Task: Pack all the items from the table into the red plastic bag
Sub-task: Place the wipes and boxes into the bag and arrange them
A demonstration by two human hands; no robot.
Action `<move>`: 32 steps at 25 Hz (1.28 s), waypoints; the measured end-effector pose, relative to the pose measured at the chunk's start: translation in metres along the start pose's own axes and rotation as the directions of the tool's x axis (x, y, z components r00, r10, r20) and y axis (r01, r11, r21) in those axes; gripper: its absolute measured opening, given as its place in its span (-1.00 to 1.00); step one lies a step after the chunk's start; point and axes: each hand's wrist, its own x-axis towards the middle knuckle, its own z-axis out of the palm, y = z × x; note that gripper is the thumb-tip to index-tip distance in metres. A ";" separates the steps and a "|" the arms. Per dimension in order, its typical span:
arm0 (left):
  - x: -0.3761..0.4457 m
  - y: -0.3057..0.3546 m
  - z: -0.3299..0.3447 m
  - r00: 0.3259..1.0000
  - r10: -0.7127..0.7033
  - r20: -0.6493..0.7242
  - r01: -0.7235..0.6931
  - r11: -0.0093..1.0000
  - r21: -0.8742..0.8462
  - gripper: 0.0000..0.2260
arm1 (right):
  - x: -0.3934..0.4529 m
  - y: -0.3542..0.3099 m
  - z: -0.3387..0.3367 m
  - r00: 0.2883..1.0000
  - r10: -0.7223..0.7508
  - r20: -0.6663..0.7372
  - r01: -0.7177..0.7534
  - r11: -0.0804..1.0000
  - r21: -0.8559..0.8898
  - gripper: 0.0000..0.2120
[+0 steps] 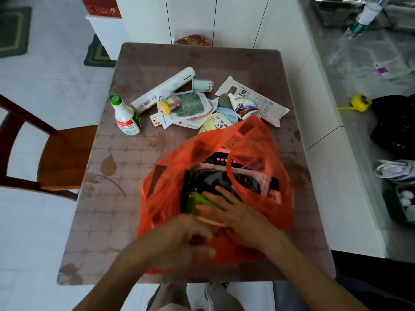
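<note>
Red plastic bag (pixel 170 176): left hand (pixel 179 239) pinches near rim, right hand (pixel 235 212) fingers flat inside pressing green packet (pixel 204 202); seat it low, keeping mouth wide.

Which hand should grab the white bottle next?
Probably the left hand: the bottle stands on the table's left side, while the right hand is inside the bag, on a green packet.
</note>
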 end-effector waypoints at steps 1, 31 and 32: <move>0.002 0.000 -0.011 0.995 0.002 -0.105 -0.007 0.999 -0.051 -0.87 | 0.005 0.002 -0.007 0.996 -0.039 0.083 0.042 0.998 -0.039 -0.11; 0.011 -0.044 0.000 0.963 0.117 -0.245 0.087 0.723 0.686 -0.41 | -0.050 0.155 -0.125 0.767 0.298 -0.568 -0.476 0.859 -0.191 -0.45; 0.010 -0.049 0.011 0.981 0.101 -0.165 0.050 0.692 0.720 -0.51 | -0.047 0.159 -0.131 0.759 0.319 -0.567 -0.492 0.852 -0.179 -0.44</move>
